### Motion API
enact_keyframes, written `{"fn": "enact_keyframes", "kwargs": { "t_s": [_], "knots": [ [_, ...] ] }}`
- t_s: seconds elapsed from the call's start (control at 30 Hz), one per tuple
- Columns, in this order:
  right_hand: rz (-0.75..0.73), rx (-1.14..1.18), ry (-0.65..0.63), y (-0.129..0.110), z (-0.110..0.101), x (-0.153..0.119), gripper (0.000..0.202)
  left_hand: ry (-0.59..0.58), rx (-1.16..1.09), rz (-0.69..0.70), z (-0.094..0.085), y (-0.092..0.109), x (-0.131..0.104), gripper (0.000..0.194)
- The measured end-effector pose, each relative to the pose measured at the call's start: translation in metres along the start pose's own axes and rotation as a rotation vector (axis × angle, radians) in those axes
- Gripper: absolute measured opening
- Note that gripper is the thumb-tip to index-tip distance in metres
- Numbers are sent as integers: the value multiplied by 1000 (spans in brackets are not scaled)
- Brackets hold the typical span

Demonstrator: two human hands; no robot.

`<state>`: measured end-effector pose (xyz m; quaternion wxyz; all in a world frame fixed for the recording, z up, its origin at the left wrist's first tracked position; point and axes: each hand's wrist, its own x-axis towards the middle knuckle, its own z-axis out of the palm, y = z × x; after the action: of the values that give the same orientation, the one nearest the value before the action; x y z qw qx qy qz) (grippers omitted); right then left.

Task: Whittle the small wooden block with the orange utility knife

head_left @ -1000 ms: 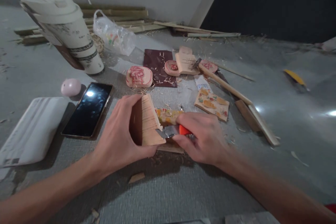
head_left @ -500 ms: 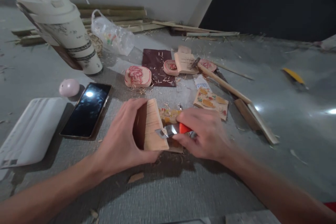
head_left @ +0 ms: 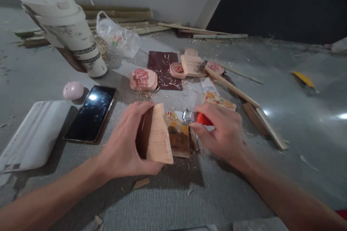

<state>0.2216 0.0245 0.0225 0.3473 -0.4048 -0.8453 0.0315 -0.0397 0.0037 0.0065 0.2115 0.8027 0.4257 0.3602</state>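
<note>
My left hand (head_left: 128, 142) grips a pale wooden block (head_left: 158, 137) by its two ends, thumb at the near end and fingers at the far end. The block stands on edge, its grained narrow face turned up and to the right. In my right hand (head_left: 221, 130) is a utility knife (head_left: 202, 117) with a red-orange body and metal front, pinched between thumb and fingers. Its blade points left, apart from the block. Below and between the hands lies a patterned packet (head_left: 179, 139) with wood shavings on and around it.
To the left are a white power bank (head_left: 35, 133), a phone (head_left: 90, 113), a pink case (head_left: 73, 90) and a tall cup (head_left: 73, 36). Beyond lie carved wooden pieces (head_left: 143, 79), dark sandpaper (head_left: 165, 70) and a hammer (head_left: 233, 86). A yellow-handled tool (head_left: 303, 79) lies far right.
The knife has moved off the block's edge, up and to the right, with my right hand. My left hand still holds the block, which is tilted slightly differently.
</note>
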Motion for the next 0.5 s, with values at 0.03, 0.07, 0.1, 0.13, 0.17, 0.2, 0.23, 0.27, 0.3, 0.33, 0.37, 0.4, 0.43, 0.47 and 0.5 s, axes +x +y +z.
{"fn": "enact_keyframes", "kwargs": {
  "t_s": [0.03,0.07,0.1,0.13,0.17,0.2,0.23,0.27,0.3,0.33,0.37,0.4,0.43,0.47,0.5],
  "knots": [
    [23,-8,24,3,-2,1,35,-2,-15,9,0,0,0,99],
    [42,-16,39,5,-3,1,35,-3,-29,9,1,-1,-1,99],
    [55,-18,43,7,-4,1,36,-5,-45,2,1,-1,-1,100],
    [61,-16,29,9,-4,1,36,-8,-61,-11,2,-2,-1,101],
    [56,-10,3,10,-3,0,38,-10,-79,-26,2,-3,-1,101],
    [37,3,-28,10,-3,0,39,-13,-96,-41,2,-4,-1,102],
    [10,22,-61,10,-2,-1,40,-17,-112,-51,2,-5,-1,103],
    [-18,44,-93,10,0,-1,42,-22,-121,-56,2,-6,-1,103],
    [-44,66,-120,9,1,-2,44,-26,-123,-60,2,-6,-2,103],
    [-67,88,-142,8,2,-2,46,-26,-123,-66,2,-7,-2,103],
    [-88,111,-159,7,3,-2,47,-28,-128,-73,3,-8,-2,103],
    [-105,129,-175,6,4,-2,49,-31,-142,-85,3,-8,-3,104],
    [-118,144,-192,6,5,-2,50,-37,-166,-103,3,-9,-3,103],
    [-128,158,-206,5,6,-2,51,-45,-198,-123,4,-9,-3,102],
    [-135,169,-217,5,6,-3,51,-55,-233,-140,4,-9,-3,101]
  ]
}}
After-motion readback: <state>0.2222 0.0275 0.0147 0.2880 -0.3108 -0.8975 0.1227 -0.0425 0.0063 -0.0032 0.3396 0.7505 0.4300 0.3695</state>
